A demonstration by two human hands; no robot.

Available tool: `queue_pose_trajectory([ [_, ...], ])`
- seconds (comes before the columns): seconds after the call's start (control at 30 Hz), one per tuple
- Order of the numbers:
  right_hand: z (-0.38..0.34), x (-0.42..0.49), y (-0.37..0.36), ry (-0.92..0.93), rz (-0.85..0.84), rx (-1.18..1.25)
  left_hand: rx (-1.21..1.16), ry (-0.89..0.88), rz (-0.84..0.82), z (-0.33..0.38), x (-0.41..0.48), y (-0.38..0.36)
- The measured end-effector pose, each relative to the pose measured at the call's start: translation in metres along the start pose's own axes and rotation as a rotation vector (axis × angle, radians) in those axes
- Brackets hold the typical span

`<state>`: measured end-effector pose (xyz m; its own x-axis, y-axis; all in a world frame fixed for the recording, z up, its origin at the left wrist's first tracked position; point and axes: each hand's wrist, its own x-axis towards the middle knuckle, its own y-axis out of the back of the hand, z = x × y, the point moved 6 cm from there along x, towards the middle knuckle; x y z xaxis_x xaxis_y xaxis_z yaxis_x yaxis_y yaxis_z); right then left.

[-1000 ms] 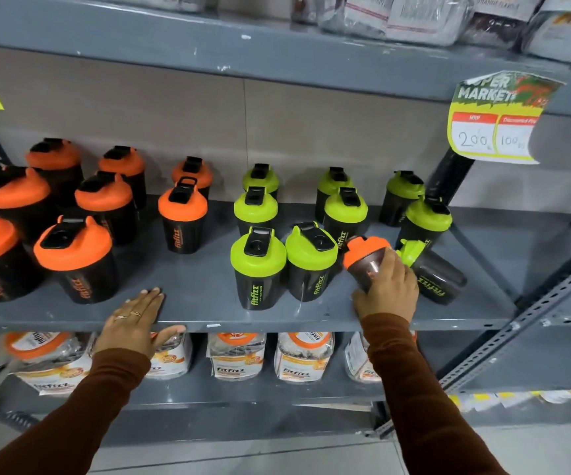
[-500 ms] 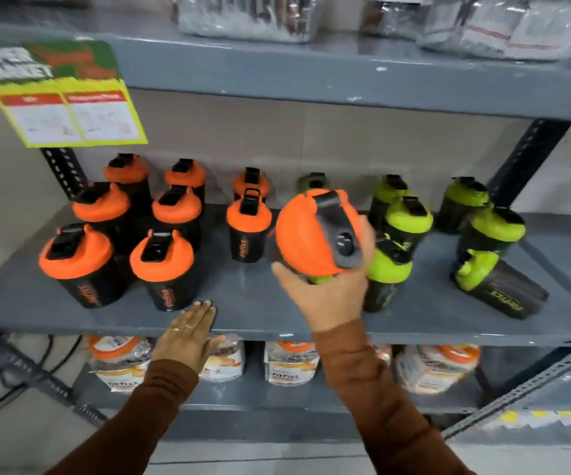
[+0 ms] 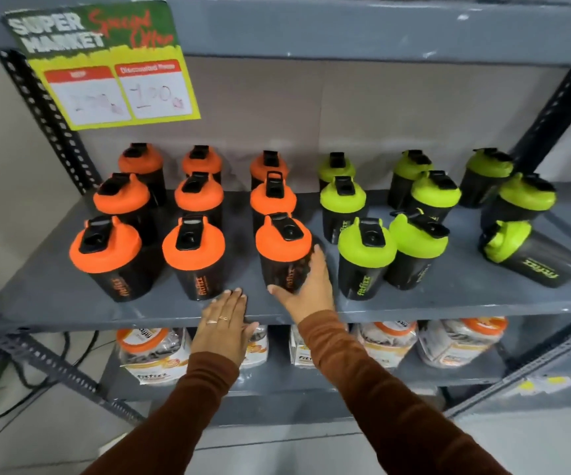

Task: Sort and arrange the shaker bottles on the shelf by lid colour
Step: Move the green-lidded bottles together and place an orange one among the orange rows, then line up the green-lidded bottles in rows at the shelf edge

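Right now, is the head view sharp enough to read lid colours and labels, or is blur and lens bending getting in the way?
Head view: lid colours read clearly, as on the orange-lidded bottle under the right hand. The wide lens bows the shelf edge and uprights. The price sign is soft and its handwriting smeared. The toppled green-lidded bottle at the right is slightly blurred. No strong glare.

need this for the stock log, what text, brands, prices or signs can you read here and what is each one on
"SUPER MARKET": yellow and green offer sign hung from the upper shelf.
"100": handwritten, the sign's right price box; left box too faint to read.
Red script and box headings on the sign: too blurred.
"fitfizz": orange-lidded shaker held by the right hand; also on the tipped green-lidded shaker.
Jars below: labels too blurred.
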<state>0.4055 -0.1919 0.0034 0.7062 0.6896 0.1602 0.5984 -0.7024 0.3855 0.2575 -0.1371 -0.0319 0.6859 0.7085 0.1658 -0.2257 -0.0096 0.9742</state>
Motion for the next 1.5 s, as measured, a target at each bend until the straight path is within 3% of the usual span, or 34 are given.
queue_pose_trajectory([
  [0.17, 0.029, -0.050, 0.067, 0.288, 0.223, -0.246, 0.000, -0.131, -0.037, 0.036, -0.009, -0.016],
  [0.3, 0.061, -0.044, 0.149, 0.244, 0.435, -0.460, -0.018, -0.381, -0.093, 0.107, -0.008, -0.038],
  [0.43, 0.071, -0.013, 0.225, 0.164, 0.529, -0.626, -0.037, -0.665, 0.045, 0.202, 0.009, -0.038],
  [0.53, 0.069, 0.018, 0.270, 0.175, 0.551, -0.782, -0.063, -0.751, 0.105, 0.269, 0.030, -0.031],
  [0.63, 0.082, 0.055, 0.317, 0.013, 0.503, -0.931, -0.033, -0.639, 0.041, 0.326, 0.059, -0.031],
  [0.77, 0.116, 0.093, 0.354, -0.160, 0.309, -1.118, -0.040, -0.397, -0.085, 0.353, 0.088, -0.057],
  [0.93, 0.134, 0.095, 0.363, 0.010, 0.240, -1.116, 0.040, -0.294, -0.043, 0.350, 0.098, -0.081],
  [1.0, 0.135, 0.091, 0.366, 0.130, 0.290, -0.884, 0.070, -0.304, -0.014, 0.353, 0.092, -0.071],
  [1.03, 0.135, 0.089, 0.368, 0.164, 0.313, -0.656, 0.071, -0.318, 0.048, 0.355, 0.091, -0.067],
  [1.1, 0.141, 0.084, 0.378, 0.165, 0.360, -0.173, 0.006, -0.349, 0.104, 0.357, 0.090, -0.066],
  [1.17, 0.153, 0.081, 0.386, 0.096, 0.396, 0.086, -0.096, -0.349, 0.206, 0.357, 0.087, -0.058],
  [1.23, 0.164, 0.083, 0.392, 0.045, 0.401, 0.155, -0.196, -0.237, 0.313, 0.350, 0.082, -0.049],
  [1.4, 0.173, 0.091, 0.397, 0.015, 0.338, 0.116, -0.554, 0.357, 0.746, 0.321, 0.062, -0.033],
  [1.5, 0.181, 0.091, 0.395, -0.020, 0.326, 0.077, -0.761, 0.589, 0.808, 0.313, 0.070, -0.031],
])
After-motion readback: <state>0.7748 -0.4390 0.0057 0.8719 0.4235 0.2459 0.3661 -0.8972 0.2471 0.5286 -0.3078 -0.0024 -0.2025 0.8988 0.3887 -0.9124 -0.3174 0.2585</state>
